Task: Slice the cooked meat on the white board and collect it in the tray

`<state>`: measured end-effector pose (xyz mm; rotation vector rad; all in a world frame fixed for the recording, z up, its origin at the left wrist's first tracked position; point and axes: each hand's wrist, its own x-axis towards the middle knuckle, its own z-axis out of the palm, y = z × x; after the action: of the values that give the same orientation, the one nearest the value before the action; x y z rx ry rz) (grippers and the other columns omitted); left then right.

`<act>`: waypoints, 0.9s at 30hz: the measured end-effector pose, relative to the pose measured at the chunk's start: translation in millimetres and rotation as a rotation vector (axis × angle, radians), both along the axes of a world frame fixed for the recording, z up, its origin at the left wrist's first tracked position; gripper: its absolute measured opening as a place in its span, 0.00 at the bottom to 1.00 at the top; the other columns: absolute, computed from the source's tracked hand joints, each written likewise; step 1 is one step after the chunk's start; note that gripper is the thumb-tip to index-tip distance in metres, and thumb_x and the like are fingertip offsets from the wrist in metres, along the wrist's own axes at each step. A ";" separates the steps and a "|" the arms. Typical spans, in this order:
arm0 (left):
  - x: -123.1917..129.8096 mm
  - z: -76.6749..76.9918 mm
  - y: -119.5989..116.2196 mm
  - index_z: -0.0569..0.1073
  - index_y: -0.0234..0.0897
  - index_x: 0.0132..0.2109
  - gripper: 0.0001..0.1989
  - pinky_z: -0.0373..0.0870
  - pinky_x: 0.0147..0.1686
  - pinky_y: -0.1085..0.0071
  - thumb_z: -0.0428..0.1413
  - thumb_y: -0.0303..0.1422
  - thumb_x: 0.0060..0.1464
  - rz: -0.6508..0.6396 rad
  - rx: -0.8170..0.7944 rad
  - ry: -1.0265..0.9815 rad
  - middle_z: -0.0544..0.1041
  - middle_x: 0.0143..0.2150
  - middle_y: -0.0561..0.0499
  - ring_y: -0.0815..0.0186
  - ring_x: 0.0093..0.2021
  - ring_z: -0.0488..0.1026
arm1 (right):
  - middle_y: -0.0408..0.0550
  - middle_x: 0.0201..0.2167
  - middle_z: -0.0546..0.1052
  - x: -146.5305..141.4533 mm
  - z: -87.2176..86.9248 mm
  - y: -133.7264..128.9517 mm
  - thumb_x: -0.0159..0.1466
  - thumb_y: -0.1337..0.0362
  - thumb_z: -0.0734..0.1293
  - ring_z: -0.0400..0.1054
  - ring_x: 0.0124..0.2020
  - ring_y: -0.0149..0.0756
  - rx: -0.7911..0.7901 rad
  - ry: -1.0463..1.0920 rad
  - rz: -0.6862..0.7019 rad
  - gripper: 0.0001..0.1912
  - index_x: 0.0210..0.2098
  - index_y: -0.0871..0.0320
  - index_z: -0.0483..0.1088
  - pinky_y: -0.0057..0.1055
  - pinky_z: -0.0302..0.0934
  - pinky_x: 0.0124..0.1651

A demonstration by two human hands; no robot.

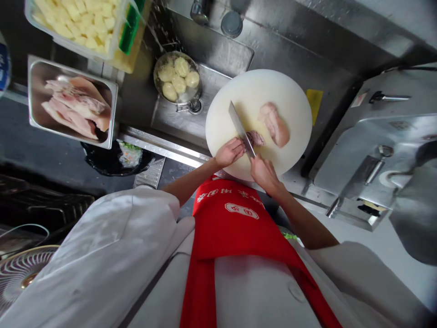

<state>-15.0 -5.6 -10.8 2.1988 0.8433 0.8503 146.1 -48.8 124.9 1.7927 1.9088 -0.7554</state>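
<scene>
A round white cutting board point(225, 100) lies in front of me at the counter's edge. My right hand point(262, 172) is closed round the handle of a cleaver point(240, 124), whose blade points away and to the left. Under and beside the blade is a small dark-red piece of meat point(256, 138), apparently cut into slices on its right side. My left hand point(231, 152) presses with curled fingers on the meat's left part, close against the blade; the fingers hide that part. A larger pale-pink piece of meat point(274, 124) rests on the board's right half.
Left of the board, a pot point(187, 94) of peeled potatoes stands in the sink point(208, 75). Farther left are a steel tray point(114, 98) of raw meat and a plastic tub of potato cubes point(87, 20). A slicing machine point(368, 150) borders the right side. Below the tray hangs a black waste bag point(99, 159).
</scene>
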 end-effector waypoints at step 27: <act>-3.2 10.2 -4.9 0.72 0.35 0.47 0.15 0.72 0.45 0.58 0.44 0.37 0.68 0.056 0.019 -0.033 0.74 0.42 0.42 0.61 0.45 0.70 | 0.65 0.43 0.78 -10.6 -10.4 25.6 0.73 0.63 0.50 0.74 0.43 0.46 0.059 0.066 -0.060 0.19 0.53 0.67 0.64 0.34 0.60 0.43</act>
<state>-18.3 -10.5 -0.6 2.1803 0.8880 0.9225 135.5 -23.2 114.6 1.8902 1.9457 -0.7960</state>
